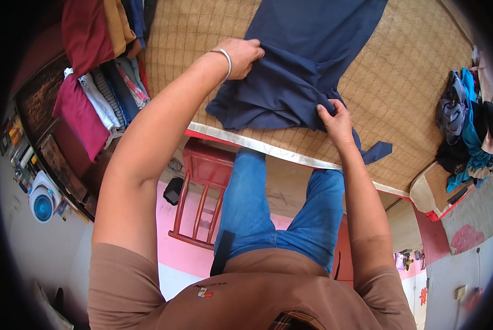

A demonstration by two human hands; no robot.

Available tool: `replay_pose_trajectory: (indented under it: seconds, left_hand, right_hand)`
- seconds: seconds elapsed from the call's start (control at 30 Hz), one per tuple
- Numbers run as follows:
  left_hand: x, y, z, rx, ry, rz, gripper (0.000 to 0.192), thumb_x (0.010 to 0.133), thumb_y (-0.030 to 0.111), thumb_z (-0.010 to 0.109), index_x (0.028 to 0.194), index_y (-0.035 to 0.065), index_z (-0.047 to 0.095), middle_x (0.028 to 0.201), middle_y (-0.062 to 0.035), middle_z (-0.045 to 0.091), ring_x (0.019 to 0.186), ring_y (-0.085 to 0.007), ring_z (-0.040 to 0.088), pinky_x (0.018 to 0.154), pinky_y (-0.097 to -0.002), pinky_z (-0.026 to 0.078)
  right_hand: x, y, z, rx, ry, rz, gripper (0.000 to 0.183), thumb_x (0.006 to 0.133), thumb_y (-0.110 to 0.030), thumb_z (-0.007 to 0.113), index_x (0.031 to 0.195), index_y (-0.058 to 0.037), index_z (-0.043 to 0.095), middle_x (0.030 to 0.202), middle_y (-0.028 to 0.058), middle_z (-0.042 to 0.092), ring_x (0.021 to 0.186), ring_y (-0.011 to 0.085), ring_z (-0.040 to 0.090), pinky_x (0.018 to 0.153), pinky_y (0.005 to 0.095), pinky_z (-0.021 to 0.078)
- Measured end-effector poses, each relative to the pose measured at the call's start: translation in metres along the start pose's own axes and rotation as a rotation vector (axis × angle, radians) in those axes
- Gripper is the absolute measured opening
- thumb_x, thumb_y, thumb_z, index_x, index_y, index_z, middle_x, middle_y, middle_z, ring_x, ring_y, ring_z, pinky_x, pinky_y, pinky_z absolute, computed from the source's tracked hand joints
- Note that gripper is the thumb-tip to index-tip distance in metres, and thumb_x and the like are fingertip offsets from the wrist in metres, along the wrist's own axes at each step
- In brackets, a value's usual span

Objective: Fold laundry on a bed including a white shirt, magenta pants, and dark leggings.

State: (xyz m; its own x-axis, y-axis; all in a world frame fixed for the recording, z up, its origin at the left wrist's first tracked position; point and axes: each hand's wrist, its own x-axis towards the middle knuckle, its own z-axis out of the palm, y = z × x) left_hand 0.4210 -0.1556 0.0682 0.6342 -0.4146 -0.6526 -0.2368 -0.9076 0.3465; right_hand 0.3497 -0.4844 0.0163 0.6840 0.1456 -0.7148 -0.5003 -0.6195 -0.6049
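Note:
A dark navy garment (300,62) lies spread over a woven straw mat (395,82), its far end running out of the top of the view. Its near part is bunched in loose folds, and a navy fabric strip (377,152) trails off at the near right. My left hand (242,57), with a silver bangle at the wrist, pinches the garment's left edge. Lower down and to the right, my right hand (336,119) grips a fold of the same cloth between thumb and fingers.
Folded clothes (102,95) are stacked at the left edge of the mat. A loose heap of clothes (469,123) lies at the far right. Below the mat's pale border stands a red wooden chair (201,185), left of my legs. A small fan (43,204) is at far left.

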Motion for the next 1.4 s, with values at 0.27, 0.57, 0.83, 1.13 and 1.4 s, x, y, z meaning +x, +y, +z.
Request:
replay_pose_trajectory:
  seconds: [0.27,0.57,0.83,1.13,1.4]
  left_hand:
    - [-0.02,0.014,0.039,-0.412,0.345,-0.204,0.028,0.086,0.019,0.065,0.113,0.0169,0.059,0.118,-0.006,0.055,0.1,-0.03,0.062,0.086,-0.0404,0.053]
    - [-0.04,0.02,0.074,-0.484,0.732,-0.503,0.023,0.082,0.015,0.07,0.102,0.0074,0.063,0.099,-0.0114,0.062,0.071,-0.0245,0.062,0.069,-0.0351,0.052]
    - [-0.063,0.05,0.144,-1.37,0.672,-1.014,0.026,0.088,0.028,0.069,0.093,0.0035,0.064,0.077,-0.0058,0.065,0.061,-0.0132,0.062,0.057,-0.0264,0.051]
    - [-0.047,0.047,0.138,-1.524,0.55,-1.132,0.033,0.09,0.036,0.067,0.079,0.0047,0.064,0.062,-0.001,0.058,0.051,-0.0096,0.057,0.047,-0.0238,0.047]
    - [-0.054,0.059,0.133,-2.054,0.758,-1.204,0.027,0.091,0.031,0.066,0.083,0.005,0.062,0.068,-0.0012,0.058,0.053,-0.0097,0.054,0.048,-0.0235,0.045]
  right_hand:
    - [-0.003,0.024,0.017,0.164,0.162,0.052,0.042,0.081,-0.025,0.075,0.112,0.0004,0.06,0.089,0.0097,0.068,0.081,0.0147,0.064,0.074,0.0287,0.0505]
    - [-0.011,0.009,0.03,0.361,0.174,0.059,0.046,0.082,-0.019,0.074,0.117,0.0006,0.053,0.081,0.0028,0.063,0.072,0.0083,0.056,0.067,0.0242,0.0477]
    - [-0.018,-0.035,0.013,-0.488,0.451,-0.403,0.047,0.08,-0.02,0.073,0.119,-0.002,0.053,0.091,0.012,0.061,0.086,0.0259,0.061,0.081,0.0358,0.0485]
    - [0.042,-0.183,0.059,-0.601,0.082,-0.444,0.041,0.084,-0.045,0.065,0.098,-0.0066,0.068,0.093,0.0134,0.07,0.089,0.0321,0.067,0.077,0.0399,0.0524]
    - [0.095,-0.199,0.107,-0.636,-0.109,-0.313,0.035,0.084,-0.043,0.063,0.098,-0.0125,0.073,0.088,0.0085,0.072,0.087,0.0281,0.069,0.08,0.0395,0.0524]
